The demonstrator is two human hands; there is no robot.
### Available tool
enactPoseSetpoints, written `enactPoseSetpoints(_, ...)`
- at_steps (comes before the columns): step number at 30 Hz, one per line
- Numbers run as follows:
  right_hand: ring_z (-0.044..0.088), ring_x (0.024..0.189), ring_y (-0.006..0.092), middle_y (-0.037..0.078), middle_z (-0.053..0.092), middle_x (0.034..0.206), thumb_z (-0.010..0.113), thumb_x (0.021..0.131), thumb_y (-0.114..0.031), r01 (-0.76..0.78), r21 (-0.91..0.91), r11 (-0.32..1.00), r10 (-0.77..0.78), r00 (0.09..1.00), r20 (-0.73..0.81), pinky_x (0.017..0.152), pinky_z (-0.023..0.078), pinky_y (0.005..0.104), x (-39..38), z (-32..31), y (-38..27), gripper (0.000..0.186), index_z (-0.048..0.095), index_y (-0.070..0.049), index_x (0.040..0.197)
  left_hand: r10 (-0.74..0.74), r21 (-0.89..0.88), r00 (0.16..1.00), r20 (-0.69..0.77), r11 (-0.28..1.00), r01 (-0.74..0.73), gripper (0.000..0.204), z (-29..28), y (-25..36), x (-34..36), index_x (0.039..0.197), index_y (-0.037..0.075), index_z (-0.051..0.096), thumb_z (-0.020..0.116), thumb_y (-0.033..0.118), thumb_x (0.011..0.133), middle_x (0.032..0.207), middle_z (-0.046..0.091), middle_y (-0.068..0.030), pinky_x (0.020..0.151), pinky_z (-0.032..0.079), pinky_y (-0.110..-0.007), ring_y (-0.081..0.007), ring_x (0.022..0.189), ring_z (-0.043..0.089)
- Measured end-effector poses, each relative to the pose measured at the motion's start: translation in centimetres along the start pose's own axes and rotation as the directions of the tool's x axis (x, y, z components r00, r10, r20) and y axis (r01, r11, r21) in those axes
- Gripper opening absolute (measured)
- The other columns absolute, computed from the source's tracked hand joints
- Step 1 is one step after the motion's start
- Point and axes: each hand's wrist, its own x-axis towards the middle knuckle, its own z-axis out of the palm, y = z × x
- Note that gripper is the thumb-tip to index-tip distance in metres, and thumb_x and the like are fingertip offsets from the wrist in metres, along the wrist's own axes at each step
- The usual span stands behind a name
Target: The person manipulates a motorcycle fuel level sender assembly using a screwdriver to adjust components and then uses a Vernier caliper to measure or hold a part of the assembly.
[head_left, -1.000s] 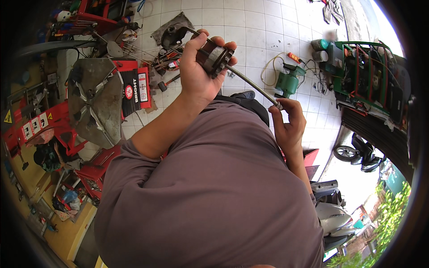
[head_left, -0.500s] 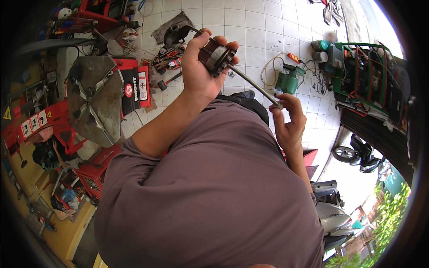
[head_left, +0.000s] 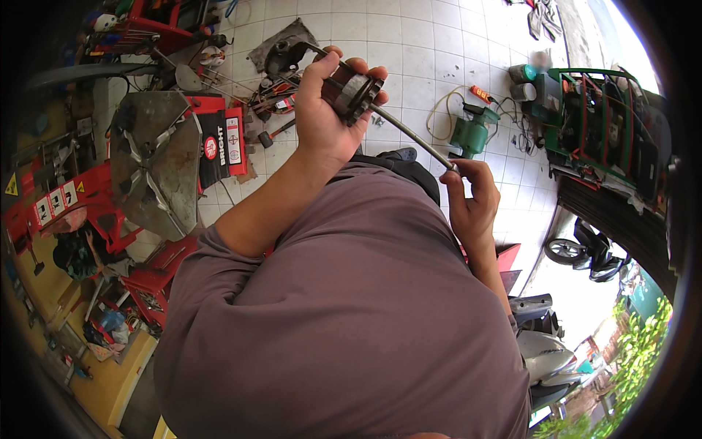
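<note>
- Two bare hands share a slim metal rod (head_left: pixel 415 137) and a dark toothed cylinder (head_left: pixel 356 96), upper centre of the frame, above the white tiled floor (head_left: pixel 418 61).
- The left hand (head_left: pixel 320 123), nearer the cylinder, wraps it in a full grip, fingers curled over its far side.
- The right hand (head_left: pixel 474 201), right of centre, narrows its grip to a pinch on the rod's lower end.
- From the left grip, the rod's long axis slants downward, pointing toward the lower right.
</note>
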Motion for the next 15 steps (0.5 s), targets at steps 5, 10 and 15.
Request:
enactPoseSetpoints(5,0.059,0.071,0.0226,0.011,0.062,0.084,0.07,0.081,-0.006,-0.018,0.157,0.987,0.029,0.997,-0.072,0.069,0.047,0.0321,-0.1,0.4,-1.1,0.024,0.056,0.001,0.099,-0.011,-0.007,1.0,0.01,1.0,0.011,0.013,-0.2,-0.2,0.1,0.094,0.014,0.059,0.059,0.025,0.086,0.083,0.063,-0.006,0.068,0.049,-0.043,-0.0289,0.09,0.06)
enactPoseSetpoints(10,0.058,0.073,0.0237,0.011,0.062,0.085,0.064,0.086,-0.01,-0.09,0.083,0.993,0.094,0.995,-0.042,0.071,0.045,0.0337,-0.4,0.5,-0.2,0.017,0.057,0.001,0.097,-0.018,-0.015,1.0,0.005,1.0,0.018,0.012,-0.2,-0.2,0.2,0.093,0.014,0.059,0.059,0.024,0.086,0.084,0.063,-0.006,0.068,0.049,-0.043,-0.0293,0.091,0.061)
enactPoseSetpoints(15,0.059,0.077,0.0246,0.015,0.063,0.094,0.063,0.088,-0.009,-0.111,0.277,0.954,0.124,0.992,-0.032,0.072,0.047,0.033,-0.3,0.5,-1.2,0.019,0.055,0.003,0.1,-0.02,0.013,0.999,0.032,1.0,0.019,0.012,0.0,-0.3,0.1,0.093,0.015,0.059,0.059,0.025,0.086,0.083,0.063,-0.0055,0.069,0.049,-0.042,-0.0289,0.09,0.061)
